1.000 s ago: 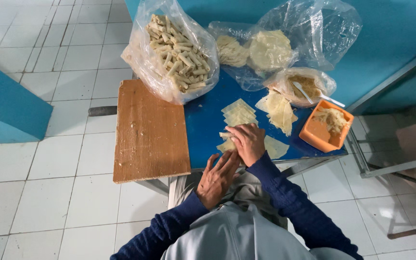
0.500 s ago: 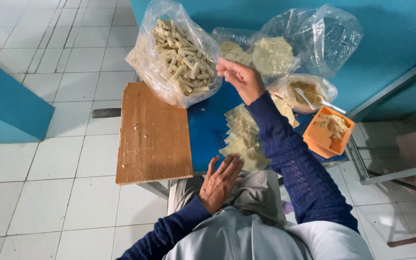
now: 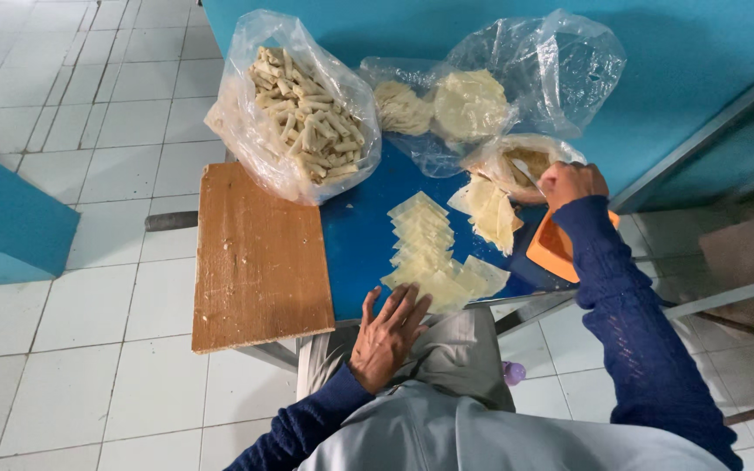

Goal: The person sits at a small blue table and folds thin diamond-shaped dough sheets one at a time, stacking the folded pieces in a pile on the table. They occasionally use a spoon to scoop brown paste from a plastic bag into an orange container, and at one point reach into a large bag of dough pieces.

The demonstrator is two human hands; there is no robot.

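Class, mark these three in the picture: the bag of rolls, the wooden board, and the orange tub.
bag of rolls [image 3: 300, 109], head view, on the pile of rolls inside.
wooden board [image 3: 259, 257], head view, middle of its top face.
orange tub [image 3: 548, 246], head view, on its near rim.

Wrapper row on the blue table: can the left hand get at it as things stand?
Probably yes. The left hand rests at the table edge, fingertips by the nearest wrappers, with nothing between; the right hand is off by the orange tub.
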